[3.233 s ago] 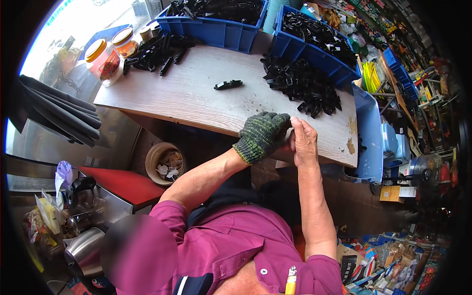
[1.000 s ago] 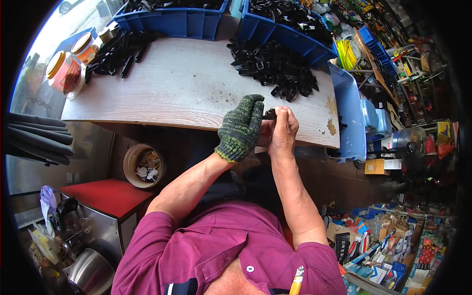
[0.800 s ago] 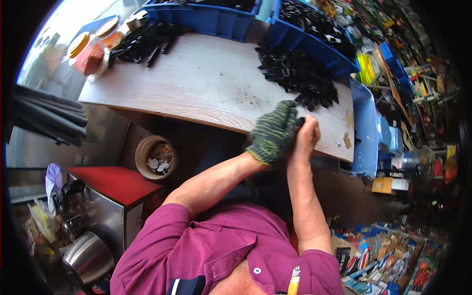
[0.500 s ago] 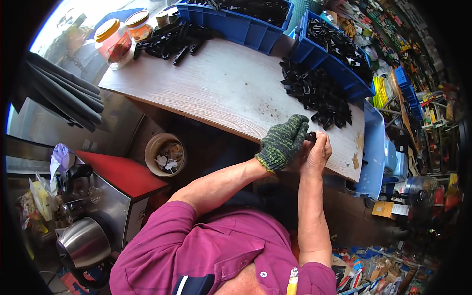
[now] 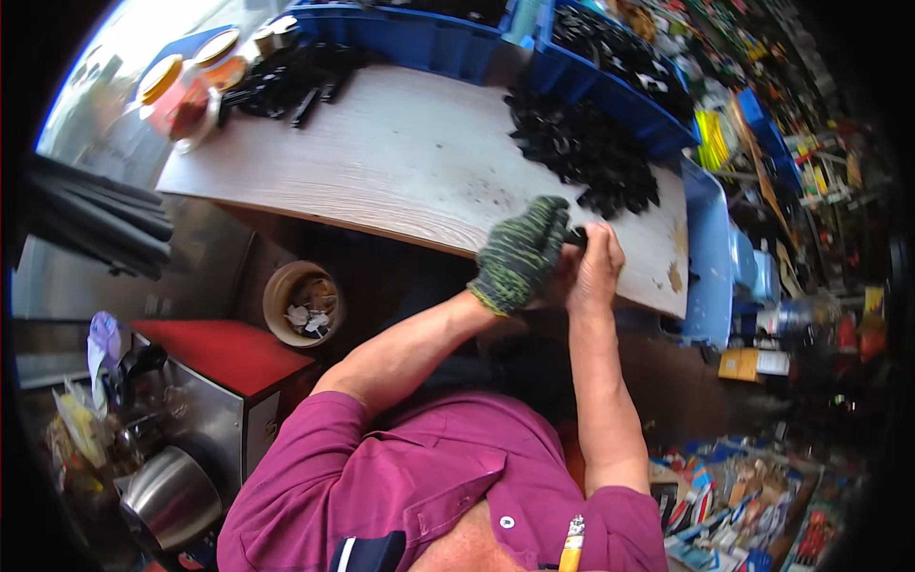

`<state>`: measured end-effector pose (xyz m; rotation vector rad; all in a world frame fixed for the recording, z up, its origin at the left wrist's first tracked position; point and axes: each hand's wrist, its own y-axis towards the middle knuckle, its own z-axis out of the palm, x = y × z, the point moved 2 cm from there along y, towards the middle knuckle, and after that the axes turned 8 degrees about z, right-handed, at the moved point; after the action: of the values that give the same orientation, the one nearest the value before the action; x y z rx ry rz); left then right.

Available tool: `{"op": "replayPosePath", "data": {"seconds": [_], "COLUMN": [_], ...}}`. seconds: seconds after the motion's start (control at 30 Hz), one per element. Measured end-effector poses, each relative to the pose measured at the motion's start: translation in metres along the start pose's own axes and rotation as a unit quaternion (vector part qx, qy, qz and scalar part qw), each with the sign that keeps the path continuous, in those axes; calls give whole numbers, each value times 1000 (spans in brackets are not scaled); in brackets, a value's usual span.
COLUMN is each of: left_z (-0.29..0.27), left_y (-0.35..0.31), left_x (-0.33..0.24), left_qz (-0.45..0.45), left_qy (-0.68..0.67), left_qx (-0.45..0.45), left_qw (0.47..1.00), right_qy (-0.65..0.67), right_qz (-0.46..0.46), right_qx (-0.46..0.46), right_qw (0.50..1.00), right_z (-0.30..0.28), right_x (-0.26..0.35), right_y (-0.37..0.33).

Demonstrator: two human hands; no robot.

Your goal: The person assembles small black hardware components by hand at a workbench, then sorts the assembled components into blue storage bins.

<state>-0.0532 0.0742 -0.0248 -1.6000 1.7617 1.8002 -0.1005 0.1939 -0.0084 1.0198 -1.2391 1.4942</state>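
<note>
My left hand [image 5: 522,254], in a dark green knitted glove, is closed near the table's front edge. Bare and also closed, my right hand [image 5: 595,265] meets it on the right. A small black plastic piece [image 5: 577,236] shows between the fingers of both hands; most of it is hidden, so its exact kind cannot be made out. Just beyond the hands, a heap of similar small black plastic parts [image 5: 581,153] lies on the pale wood-grain table [image 5: 400,143]. Longer black parts [image 5: 295,81] are piled at the table's far left.
Blue crates [image 5: 410,43] of black parts line the table's back. Lidded jars [image 5: 176,100] stand at the far left corner. A light blue bin [image 5: 707,257] adjoins the right end. Below left are a waste bucket [image 5: 276,300], a red-topped cabinet [image 5: 224,355] and a steel kettle [image 5: 172,498].
The whole view has shifted, so the table and crates sit further up and left, with some blur. Both hands stay together at the table's front edge around the small black piece.
</note>
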Motion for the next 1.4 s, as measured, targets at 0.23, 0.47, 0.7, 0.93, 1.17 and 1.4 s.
{"op": "replayPosePath", "data": {"seconds": [0.23,0.47,0.7,0.93,1.17,1.4], "left_z": [11,8,6,2,-9,-19], "left_y": [12,9,6,5,8,10], "left_x": [-33,-24,-30,-24,-8,11], "left_qz": [-88,-66,-72,-69,-109,-126], "left_qy": [-10,-55,-45,-85,-198,-226], "left_qx": [1,5,14,27,54,179], "left_qw": [996,996,996,994,973,949], "right_qy": [9,27,-24,-14,-11,12], "right_qz": [-59,-52,-111,-101,-36,-33], "right_qx": [-67,-27,-23,2,60,113], "right_qw": [996,998,993,995,997,993], "right_z": [8,3,1,1,-3,-6], "right_x": [3,5,-3,-5,0,2], "right_y": [-6,-11,-13,-12,-11,-10]}}
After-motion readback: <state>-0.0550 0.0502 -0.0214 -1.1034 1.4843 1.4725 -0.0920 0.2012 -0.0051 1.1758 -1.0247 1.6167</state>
